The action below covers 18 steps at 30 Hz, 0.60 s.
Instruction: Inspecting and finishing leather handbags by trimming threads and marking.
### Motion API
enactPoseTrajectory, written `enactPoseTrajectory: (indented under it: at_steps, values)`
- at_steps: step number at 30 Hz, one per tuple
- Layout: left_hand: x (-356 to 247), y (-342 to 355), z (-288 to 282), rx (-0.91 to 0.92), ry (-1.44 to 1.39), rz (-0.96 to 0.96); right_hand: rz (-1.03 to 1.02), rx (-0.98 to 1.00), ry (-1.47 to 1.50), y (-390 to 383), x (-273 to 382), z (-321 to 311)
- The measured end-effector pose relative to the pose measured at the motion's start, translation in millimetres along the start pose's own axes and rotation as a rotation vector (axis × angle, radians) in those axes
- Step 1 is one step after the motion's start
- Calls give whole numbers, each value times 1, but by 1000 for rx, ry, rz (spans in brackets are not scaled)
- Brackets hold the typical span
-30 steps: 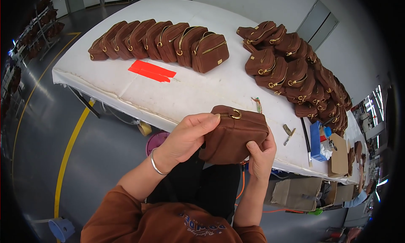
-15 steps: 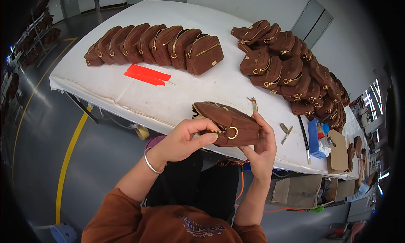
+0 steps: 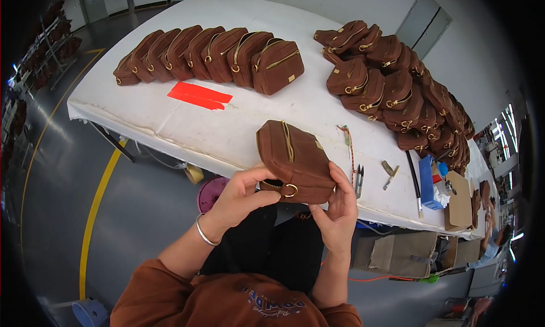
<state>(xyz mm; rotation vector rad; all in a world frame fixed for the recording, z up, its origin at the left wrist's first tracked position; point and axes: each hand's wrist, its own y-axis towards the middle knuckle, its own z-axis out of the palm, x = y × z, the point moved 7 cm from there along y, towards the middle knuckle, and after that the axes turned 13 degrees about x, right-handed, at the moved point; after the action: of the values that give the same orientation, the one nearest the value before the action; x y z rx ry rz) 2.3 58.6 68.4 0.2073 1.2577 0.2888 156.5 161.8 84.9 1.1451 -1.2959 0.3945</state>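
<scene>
Between my hands is a small brown zippered bag (image 3: 298, 159), held at the table's near edge with its front zipper and small tan patch facing up. A gold ring shows on its near end, beside a partly open brass zipper. My left hand (image 3: 241, 193) pinches the bag's left end by that zipper opening, thumb below the ring. My right hand (image 3: 336, 205) grips the right side, fingers along the edge and thumb underneath. A thin cord (image 3: 349, 142) and small snips (image 3: 359, 181) lie on the table just right of the bag.
Matching brown bags stand in a row (image 3: 210, 54) at the back left, and a large pile (image 3: 397, 94) covers the right. Red strips (image 3: 198, 95) lie on the white table (image 3: 136, 105). A brush (image 3: 413, 179), blue box (image 3: 427, 182) and cardboard box (image 3: 458, 202) sit at right.
The bag has been tilted so its front face with the zipper and patch now shows. Both hands have shifted slightly left with it, uncovering the snips and cord.
</scene>
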Motion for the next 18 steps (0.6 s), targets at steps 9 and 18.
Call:
enactPoseTrajectory:
  at_steps: [9,18]
  values:
    - [20,1,6,-121,-249,-98,22,-37,-66,-11,-4,8]
    - [36,-1,3,-107,-254,-70,-44,-95,-81,-13,-23,2]
